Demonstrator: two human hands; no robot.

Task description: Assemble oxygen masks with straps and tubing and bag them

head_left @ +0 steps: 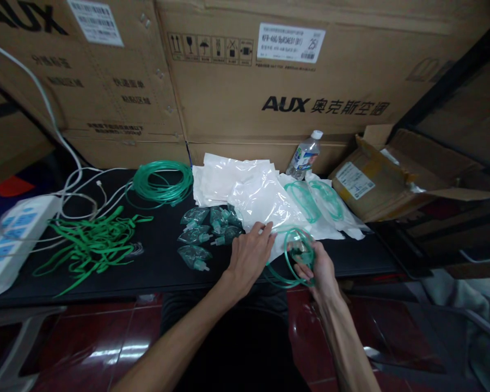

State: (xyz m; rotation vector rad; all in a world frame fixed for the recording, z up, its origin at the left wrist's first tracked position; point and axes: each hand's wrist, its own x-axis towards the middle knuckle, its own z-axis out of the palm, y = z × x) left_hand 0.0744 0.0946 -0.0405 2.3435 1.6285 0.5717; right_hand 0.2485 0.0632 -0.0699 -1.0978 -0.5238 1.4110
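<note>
Head view: got looped green tubing (286, 246) in the curled right hand (322, 267), right around the near edge of the counter (157, 245). Resting the left hand (248, 253) half-open at the near side of the white bags (255, 196), can't tell if pinching one. Just right of that hand: the loop, stretched roughly near-to-far.

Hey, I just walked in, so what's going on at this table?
A person's right hand holds looped green tubing; the left hand is at the near edge of the shiny white packets. Small green masks lie to the left, with green straps farther left.
</note>
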